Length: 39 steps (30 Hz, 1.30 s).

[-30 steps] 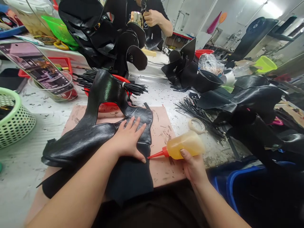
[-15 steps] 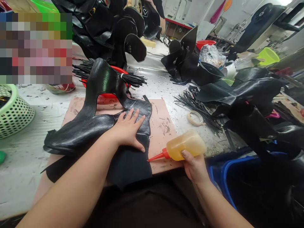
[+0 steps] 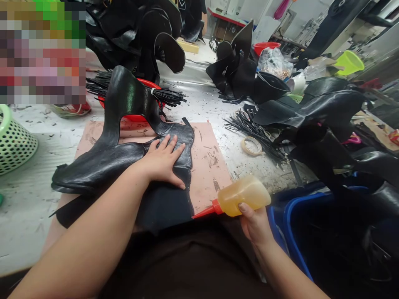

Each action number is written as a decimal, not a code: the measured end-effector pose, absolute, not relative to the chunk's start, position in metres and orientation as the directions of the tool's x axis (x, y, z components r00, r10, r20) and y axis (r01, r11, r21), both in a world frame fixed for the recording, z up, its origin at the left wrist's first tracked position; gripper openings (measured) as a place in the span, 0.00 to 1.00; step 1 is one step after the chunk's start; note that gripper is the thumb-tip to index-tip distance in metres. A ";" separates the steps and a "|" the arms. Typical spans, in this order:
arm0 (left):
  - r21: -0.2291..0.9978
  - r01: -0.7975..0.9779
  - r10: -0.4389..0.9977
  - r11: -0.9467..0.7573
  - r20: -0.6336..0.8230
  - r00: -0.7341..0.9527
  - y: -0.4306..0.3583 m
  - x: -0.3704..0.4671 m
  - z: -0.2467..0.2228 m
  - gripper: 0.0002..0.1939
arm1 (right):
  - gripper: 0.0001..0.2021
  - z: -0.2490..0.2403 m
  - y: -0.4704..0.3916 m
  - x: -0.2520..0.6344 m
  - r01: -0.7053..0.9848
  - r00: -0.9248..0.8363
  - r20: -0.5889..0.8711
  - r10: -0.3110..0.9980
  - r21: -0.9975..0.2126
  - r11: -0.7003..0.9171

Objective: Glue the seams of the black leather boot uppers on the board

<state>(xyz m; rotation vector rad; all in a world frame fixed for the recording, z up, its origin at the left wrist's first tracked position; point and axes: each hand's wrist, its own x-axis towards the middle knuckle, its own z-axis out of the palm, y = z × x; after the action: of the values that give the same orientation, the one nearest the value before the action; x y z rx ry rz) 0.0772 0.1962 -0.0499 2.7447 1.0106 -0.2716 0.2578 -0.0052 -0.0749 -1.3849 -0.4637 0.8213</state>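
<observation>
Head view: L hand (image 3: 163,162), fingers splayed, on stitched black leather (image 3: 127,151); R hand (image 3: 256,226) wrapped round amber plastic bottle (image 3: 243,193); guide red conical nozzle (image 3: 205,211) lightly, rt edge.

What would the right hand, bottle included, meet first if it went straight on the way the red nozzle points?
Probably the edge of the black panel: the red nozzle of the bottle in the right hand ends at or beside it, though contact is unclear.

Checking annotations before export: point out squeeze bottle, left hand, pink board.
Squeeze bottle (image 3: 245,194), head view, on its yellow body.
Left hand (image 3: 162,164), head view, on its back.
Pink board (image 3: 204,162), head view, top surface toward its right edge.
</observation>
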 end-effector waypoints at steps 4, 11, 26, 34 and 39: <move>0.125 0.658 0.616 -0.743 -0.256 0.745 0.198 0.077 -0.051 0.64 | 0.21 -0.078 -0.016 0.256 -0.312 0.600 -0.250 0.760 -0.948 -0.066; 0.083 0.676 0.628 -0.732 -0.303 0.717 0.191 0.080 -0.039 0.61 | 0.24 -0.059 -0.018 0.279 -0.784 0.447 -0.521 0.727 -0.619 0.039; -0.122 0.816 0.813 -0.565 -0.250 0.525 0.142 0.010 -0.011 0.29 | 0.31 -0.040 -0.007 0.287 -0.924 0.251 -0.451 0.856 -0.375 0.073; 0.086 0.710 0.656 -0.699 -0.318 0.684 0.144 -0.063 0.040 0.22 | 0.36 -0.034 -0.014 0.300 -0.927 0.275 -0.524 0.806 -0.365 0.079; 0.095 0.924 0.883 -0.369 -0.274 0.381 0.153 -0.034 0.039 0.10 | 0.35 -0.038 -0.015 0.300 -0.932 0.275 -0.498 0.822 -0.347 0.102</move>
<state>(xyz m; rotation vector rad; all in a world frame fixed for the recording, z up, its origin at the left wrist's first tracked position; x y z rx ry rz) -0.0335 0.1533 0.0390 2.4082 1.6078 -0.2587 0.3003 -0.0149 -0.0382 -0.6762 0.1965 1.3075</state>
